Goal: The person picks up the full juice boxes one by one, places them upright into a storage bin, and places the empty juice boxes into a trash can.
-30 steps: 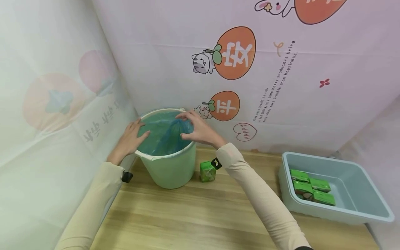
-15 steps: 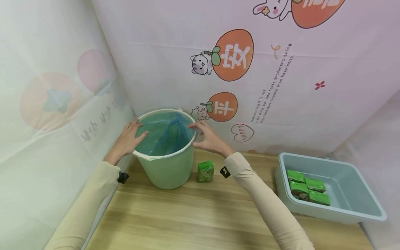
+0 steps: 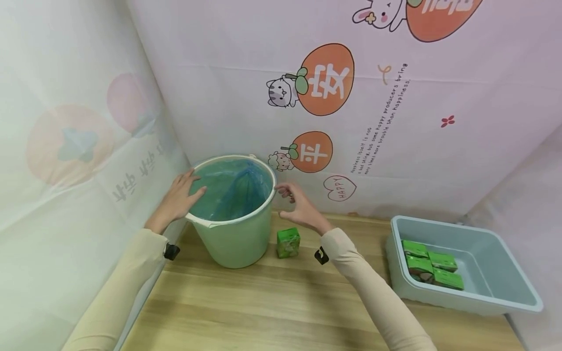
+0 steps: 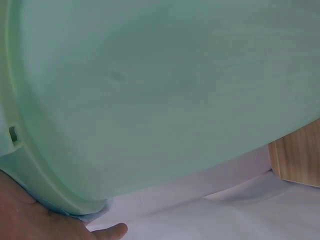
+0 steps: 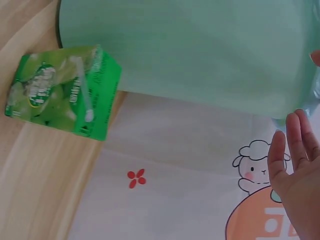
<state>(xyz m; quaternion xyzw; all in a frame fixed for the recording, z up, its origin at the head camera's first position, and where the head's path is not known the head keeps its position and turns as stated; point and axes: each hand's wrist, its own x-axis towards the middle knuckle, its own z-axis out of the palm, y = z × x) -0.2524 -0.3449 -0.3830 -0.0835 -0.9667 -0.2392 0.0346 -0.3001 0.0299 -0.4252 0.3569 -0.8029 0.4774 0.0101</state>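
A pale green bucket stands in the table's left back corner, its inside lined with a thin blue plastic bag. My left hand rests at the bucket's left rim, fingers spread and thumb reaching over the opening. In the left wrist view, part of that hand lies along the rim, a finger sticking out beside the wall. Just off the right rim is my right hand, fingers loosely bent around nothing. Below it, a small green drink carton with a straw on its side stands upright beside the bucket.
A light blue-grey plastic tub sits on the right of the wooden table, with several green cartons at its left end. White printed cloth hangs behind the table and along the left side, close to the bucket.
My right hand has moved from over the liner, rightward and down, to outside the bucket's right rim. My left hand has stayed at the left rim.
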